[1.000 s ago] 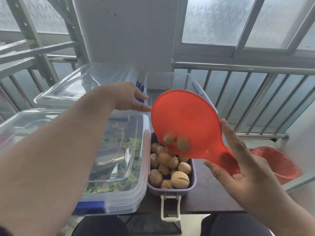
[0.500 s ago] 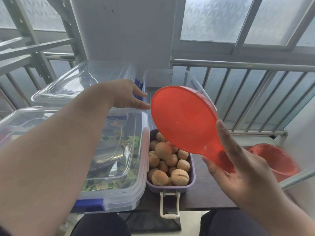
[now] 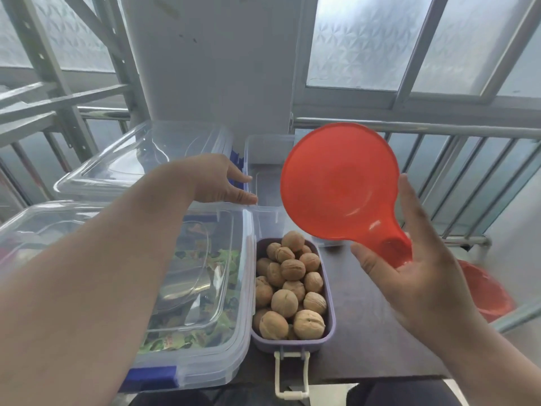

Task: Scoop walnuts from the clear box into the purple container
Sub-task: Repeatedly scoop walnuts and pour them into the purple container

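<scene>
- The right hand [image 3: 415,268] grips the handle of the orange scoop [image 3: 339,189], thumb and fingers curled round the handle, and holds it up to the right of and above the purple container [image 3: 292,342].
- A second ago two walnuts were sliding off the scoop's bowl over the container; now the bowl faces the camera with nothing in it, and it stands higher and further right than before.
- The walnuts [image 3: 288,288] lie heaped in the purple container, and the pile looks fuller at its far end than a second ago.
- The purple container sits on the dark table [image 3: 366,332], its white latch [image 3: 291,376] hanging over the near edge.
- The clear box [image 3: 265,171] stands just beyond the purple container; whether it touches it I cannot tell.
- The left hand [image 3: 222,183] stays where it was, fingers straight and relaxed, resting at the far edge of a lidded clear bin [image 3: 205,288] on the left, holding nothing.
- A red basin [image 3: 486,291] sits low at the right.
</scene>
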Available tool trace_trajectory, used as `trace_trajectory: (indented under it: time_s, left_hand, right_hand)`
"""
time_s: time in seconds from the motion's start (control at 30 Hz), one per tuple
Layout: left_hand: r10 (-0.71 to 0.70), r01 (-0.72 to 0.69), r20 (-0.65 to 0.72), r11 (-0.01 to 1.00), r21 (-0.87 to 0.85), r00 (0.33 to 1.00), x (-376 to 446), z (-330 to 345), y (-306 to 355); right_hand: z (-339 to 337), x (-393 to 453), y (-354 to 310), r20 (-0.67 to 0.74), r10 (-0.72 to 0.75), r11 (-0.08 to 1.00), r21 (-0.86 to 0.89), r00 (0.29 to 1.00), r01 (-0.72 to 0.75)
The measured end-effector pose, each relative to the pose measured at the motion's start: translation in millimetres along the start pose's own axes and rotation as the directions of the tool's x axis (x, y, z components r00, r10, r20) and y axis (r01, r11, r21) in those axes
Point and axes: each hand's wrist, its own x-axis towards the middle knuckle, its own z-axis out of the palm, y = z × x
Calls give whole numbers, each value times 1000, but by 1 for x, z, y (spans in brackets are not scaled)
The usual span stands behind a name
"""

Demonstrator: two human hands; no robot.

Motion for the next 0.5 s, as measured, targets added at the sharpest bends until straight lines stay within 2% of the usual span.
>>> trace_trajectory:
  time_s: [0.13, 0.3, 0.5]
  left_hand:
    - [-2, 2, 9, 999, 44, 1000, -2, -1, 0]
    - [-1, 1, 0, 992, 127, 1000, -2, -4, 3]
    - [5, -5, 0, 989, 146, 1000, -4, -6, 7]
  right_hand:
    - [3, 46, 9, 18, 48, 997, -57, 999, -47]
    - [15, 114, 31, 141, 77, 973, -227, 987, -44]
    - [36, 183, 59, 230, 147, 841, -540, 962, 0]
